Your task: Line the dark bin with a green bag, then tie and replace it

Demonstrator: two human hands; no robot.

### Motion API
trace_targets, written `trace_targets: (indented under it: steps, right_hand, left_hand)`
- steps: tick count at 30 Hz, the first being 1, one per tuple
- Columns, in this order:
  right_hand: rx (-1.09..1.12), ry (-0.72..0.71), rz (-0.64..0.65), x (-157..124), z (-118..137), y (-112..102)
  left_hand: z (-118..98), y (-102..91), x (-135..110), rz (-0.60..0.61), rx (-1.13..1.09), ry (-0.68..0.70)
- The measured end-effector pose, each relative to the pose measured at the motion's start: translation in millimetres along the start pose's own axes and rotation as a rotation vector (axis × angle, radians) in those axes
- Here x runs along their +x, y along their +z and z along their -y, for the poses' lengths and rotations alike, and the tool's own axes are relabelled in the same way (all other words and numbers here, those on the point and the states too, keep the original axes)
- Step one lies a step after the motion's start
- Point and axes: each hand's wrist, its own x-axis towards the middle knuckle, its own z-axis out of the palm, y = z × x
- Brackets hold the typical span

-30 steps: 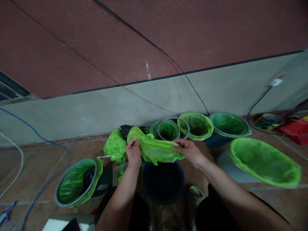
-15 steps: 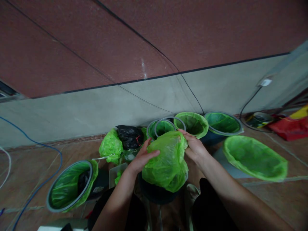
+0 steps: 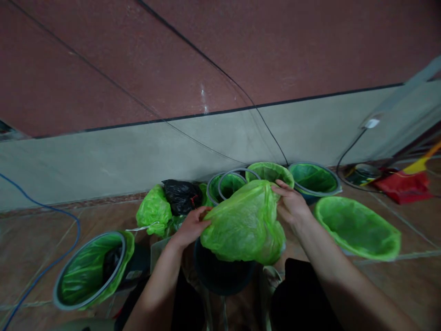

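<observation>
A bright green plastic bag (image 3: 244,223) is stretched between my two hands, puffed out and wrinkled. My left hand (image 3: 193,225) pinches its left edge between thumb and fingers. On the other side, my right hand (image 3: 291,202) grips the upper right corner, its fingers partly behind the plastic. Beneath the bag, between my feet, stands a dark bin (image 3: 223,278) whose far rim the bag covers. No liner shows in the visible part of this bin.
Green-lined bins stand along the wall, among them a round one (image 3: 313,179) and a wide one (image 3: 358,230). Another lined bin (image 3: 91,271) leans at left. A black bag (image 3: 181,195) and a green bundle (image 3: 155,209) lie nearby. A red dustpan (image 3: 403,186) is at right.
The green bag has spread wider as my hands moved apart, the right one shifting right. More of the dark bin's inside now shows below it. The view has shifted slightly.
</observation>
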Motion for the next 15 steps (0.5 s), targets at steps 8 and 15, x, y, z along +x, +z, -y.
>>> trace_targets:
  steps: [8, 15]
  right_hand:
    - [-0.259, -0.228, -0.120, 13, 20, -25]
    - [-0.449, -0.268, -0.167, 15, 28, -45]
  left_hand:
    - [-5, -47.7, -5, -0.205, -0.192, -0.083]
    - [-13, -68.0, -14, -0.263, -0.293, -0.034]
